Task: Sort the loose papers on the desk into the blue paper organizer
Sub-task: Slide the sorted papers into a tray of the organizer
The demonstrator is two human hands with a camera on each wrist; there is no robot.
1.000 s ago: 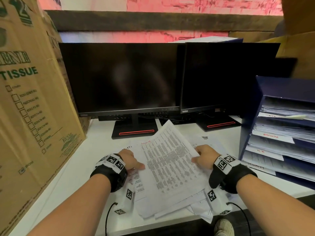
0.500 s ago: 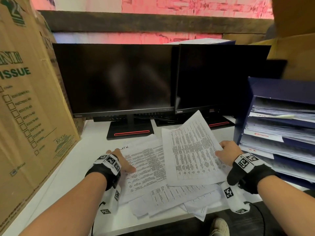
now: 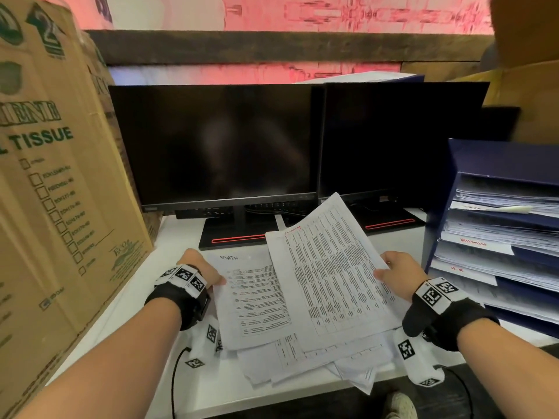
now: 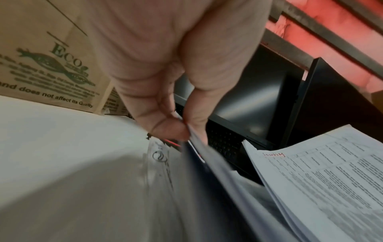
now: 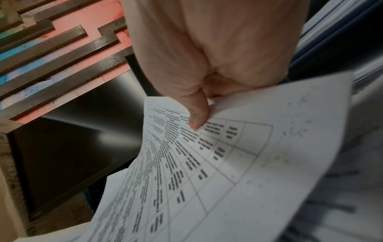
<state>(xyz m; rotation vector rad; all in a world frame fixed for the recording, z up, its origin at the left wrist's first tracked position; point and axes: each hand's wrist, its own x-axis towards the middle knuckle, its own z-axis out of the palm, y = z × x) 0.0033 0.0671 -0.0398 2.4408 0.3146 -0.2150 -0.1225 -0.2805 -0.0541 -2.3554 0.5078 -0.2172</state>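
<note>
- The pile of loose papers lies at the desk's front edge, some sheets hanging over it; too overlapped to count.
- The left hand pinches the left edge of one sheet, thumb on top and fingers beneath, as the left wrist view shows; the sheet reaches right from the grip over the pile's left part.
- The right hand clamps the right edge of a second, table-printed sheet, thumb pressed on its printed face; the sheet spreads left from the grip, lifted and tilted, its left edge overlapping the first sheet.
- Two sheets are held, one in each hand.
- The blue organizer stands at the desk's right edge, just right of the right hand, with four stacked trays in view, each holding papers.
- Two dark monitors stand side by side along the rear edge.
- One cardboard box stands at the left edge.
</note>
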